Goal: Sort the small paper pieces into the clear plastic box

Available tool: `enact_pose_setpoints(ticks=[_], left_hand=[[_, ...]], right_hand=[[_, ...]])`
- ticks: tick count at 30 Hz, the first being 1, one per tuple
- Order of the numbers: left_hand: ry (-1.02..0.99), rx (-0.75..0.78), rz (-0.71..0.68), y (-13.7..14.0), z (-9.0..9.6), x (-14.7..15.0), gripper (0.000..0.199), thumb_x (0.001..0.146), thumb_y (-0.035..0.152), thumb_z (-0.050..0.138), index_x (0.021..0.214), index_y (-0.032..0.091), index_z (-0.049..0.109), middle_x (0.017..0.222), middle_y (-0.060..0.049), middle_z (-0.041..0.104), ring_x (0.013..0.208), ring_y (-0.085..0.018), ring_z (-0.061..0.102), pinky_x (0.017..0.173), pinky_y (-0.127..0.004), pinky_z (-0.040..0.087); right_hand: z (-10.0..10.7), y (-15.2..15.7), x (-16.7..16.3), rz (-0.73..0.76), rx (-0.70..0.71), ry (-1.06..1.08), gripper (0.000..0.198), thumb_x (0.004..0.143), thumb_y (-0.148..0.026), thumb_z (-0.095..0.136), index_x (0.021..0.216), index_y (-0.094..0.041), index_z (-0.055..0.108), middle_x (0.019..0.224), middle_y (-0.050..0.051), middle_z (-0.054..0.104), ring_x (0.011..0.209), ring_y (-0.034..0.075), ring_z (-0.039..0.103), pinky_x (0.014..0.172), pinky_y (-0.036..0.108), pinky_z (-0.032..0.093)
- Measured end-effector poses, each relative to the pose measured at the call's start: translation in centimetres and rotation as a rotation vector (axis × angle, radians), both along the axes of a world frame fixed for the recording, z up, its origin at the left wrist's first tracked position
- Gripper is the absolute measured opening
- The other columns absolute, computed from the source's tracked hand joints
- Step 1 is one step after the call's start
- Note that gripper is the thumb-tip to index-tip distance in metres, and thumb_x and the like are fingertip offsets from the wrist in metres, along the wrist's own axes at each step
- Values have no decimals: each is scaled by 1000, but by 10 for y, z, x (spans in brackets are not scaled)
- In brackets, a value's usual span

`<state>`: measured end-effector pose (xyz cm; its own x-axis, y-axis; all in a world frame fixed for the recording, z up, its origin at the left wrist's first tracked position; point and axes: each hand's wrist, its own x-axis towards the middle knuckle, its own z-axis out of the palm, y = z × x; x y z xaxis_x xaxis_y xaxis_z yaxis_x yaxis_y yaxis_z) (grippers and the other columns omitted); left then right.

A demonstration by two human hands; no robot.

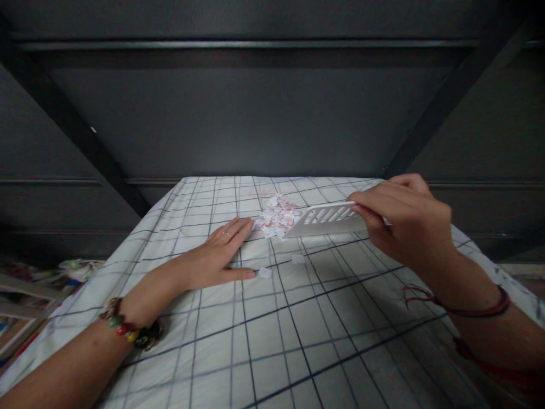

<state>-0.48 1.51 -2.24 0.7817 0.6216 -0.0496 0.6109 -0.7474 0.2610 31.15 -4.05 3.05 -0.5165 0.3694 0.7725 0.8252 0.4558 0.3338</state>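
Scraps (276, 217) are heaped on checked cloth (238, 341): small, white, pink-marked; two are separated near left thumb. Slotted white plate (327, 228) is pinched by right hand (404, 218), tilted beside heap. Left hand (217, 255) is laid flat, fingers released.

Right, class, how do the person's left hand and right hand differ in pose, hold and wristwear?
Pose: the left hand lies palm down on the checked cloth; the right hand is curled and raised.
Hold: the left hand grips nothing; the right hand pinches a white slotted panel.
Wrists: the left hand's has a beaded bracelet; the right hand's has dark red cords.
Shared: neither wears a glove.
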Motion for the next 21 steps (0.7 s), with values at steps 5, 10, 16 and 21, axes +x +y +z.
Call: enact_pose_setpoints(ticks=[5,10,16,21], left_hand=[[-22,24,-18,0,-1,-1,96,89,77,32,154,12,2,159,-22,4,145,-38,5,115,-54,15],[9,7,-4,-1,2,0,101,87,79,29,153,7,4,159,-25,4,145,-38,4,115,-52,14],[20,18,-3,-1,1,-2,99,88,79,27,154,9,2,159,-24,3,145,-38,4,115,-52,15],[3,17,-8,0,2,-1,99,87,79,29,154,11,2,159,-22,3,145,-38,4,116,-51,15]], right_hand=[[-3,1,-4,77,-48,16,15,88,-15,47,78,-21,57,64,-3,64,59,14,57,70,33,40],[0,-2,-11,103,-62,10,15,87,-12,47,78,-21,55,64,-3,64,58,13,57,70,32,41],[2,-4,-1,24,-15,66,15,90,-18,47,80,-22,57,68,-1,66,61,16,59,69,35,41],[3,-7,-3,130,-121,111,15,90,-18,48,79,-24,56,68,-3,66,61,15,61,69,36,43]])
